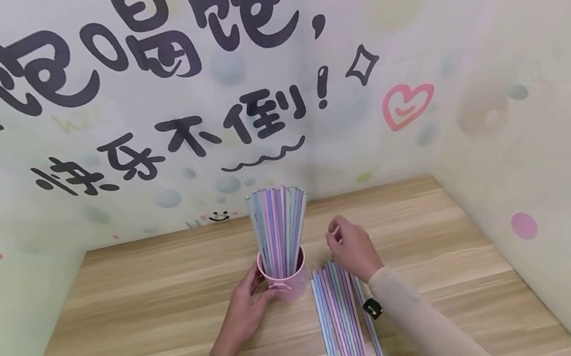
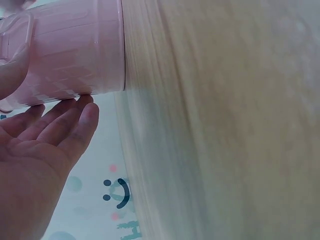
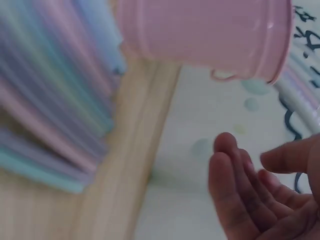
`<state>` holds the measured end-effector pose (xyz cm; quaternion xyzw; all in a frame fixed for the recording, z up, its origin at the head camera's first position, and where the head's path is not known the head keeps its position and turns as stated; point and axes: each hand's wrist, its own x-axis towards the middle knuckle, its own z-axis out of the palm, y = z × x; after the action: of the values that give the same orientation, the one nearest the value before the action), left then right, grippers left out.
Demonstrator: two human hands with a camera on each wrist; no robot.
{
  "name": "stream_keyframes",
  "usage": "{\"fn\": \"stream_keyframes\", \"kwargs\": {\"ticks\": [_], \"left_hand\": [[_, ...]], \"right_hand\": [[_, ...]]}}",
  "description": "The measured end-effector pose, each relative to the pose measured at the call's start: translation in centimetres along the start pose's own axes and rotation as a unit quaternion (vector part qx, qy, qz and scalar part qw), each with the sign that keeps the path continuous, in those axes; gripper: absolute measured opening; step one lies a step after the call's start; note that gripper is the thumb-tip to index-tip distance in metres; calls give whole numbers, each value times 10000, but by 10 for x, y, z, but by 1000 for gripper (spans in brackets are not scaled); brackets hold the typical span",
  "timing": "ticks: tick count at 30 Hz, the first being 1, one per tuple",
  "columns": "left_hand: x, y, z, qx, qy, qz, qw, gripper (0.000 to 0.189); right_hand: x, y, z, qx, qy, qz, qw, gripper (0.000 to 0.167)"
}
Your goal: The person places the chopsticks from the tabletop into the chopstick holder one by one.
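A pink bucket [image 1: 290, 288] with a small side handle stands on the table, holding a bundle of long pastel straws [image 1: 279, 233]. My left hand [image 1: 244, 316] holds the bucket from the left. In the left wrist view, its thumb lies over the near side and its fingers [image 2: 75, 120] touch the opposite wall. To the right, my right hand [image 1: 354, 247] hovers above the far ends of a row of loose straws [image 1: 343, 321]. Its fingers are loosely bent, and nothing shows between thumb and fingertips [image 3: 225, 142] in the right wrist view.
The wood-grain table [image 1: 160, 296] meets a printed wall [image 1: 316, 168] at the back and another wall [image 1: 549, 167] on the right. One straw [image 1: 373, 335] lies slightly apart on the right of the row, beside the right sleeve.
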<state>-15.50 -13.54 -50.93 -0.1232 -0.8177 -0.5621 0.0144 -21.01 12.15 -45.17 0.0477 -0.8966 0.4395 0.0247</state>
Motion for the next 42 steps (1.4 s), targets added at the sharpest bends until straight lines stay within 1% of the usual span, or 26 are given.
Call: {"fn": "stream_keyframes", "kwargs": {"ticks": [3, 7, 11, 13, 18, 26, 32, 34, 37, 40, 42], "left_hand": [[0, 0, 1, 2, 9, -3, 10000, 76], [0, 1, 1, 4, 18, -30, 10000, 77], [1, 1, 1, 50, 18, -61, 10000, 77], [1, 0, 1, 59, 11, -70, 10000, 76], [0, 0, 0, 13, -9, -91, 10000, 76], [1, 2, 0, -26, -30, -67, 10000, 76], [0, 2, 0, 26, -54, -110, 9999, 76], [1, 2, -1, 13, -78, -109, 9999, 76], [1, 2, -1, -22, -96, -104, 9999, 76], [1, 1, -1, -43, -75, -74, 9999, 76], [1, 0, -1, -38, -70, -59, 10000, 76]], "right_hand": [[-6, 24, -5, -340, -288, 310, 9985, 8], [-15, 50, -11, -702, -638, 635, 9935, 6], [-23, 64, -12, -927, -1046, 899, 9861, 7], [-26, 67, -12, -1015, -1150, 948, 9836, 8], [-29, 69, -9, -1204, -1102, 902, 9825, 11], [-30, 66, -6, -1190, -1091, 1035, 9814, 9], [-31, 67, -4, -1310, -1042, 1003, 9808, 12], [-31, 67, -4, -1368, -997, 938, 9811, 15], [-32, 67, -3, -1514, -872, 743, 9818, 30], [-35, 68, 0, -1797, -710, 390, 9804, 45], [-37, 67, 2, -1954, -639, 156, 9785, 48]]}}
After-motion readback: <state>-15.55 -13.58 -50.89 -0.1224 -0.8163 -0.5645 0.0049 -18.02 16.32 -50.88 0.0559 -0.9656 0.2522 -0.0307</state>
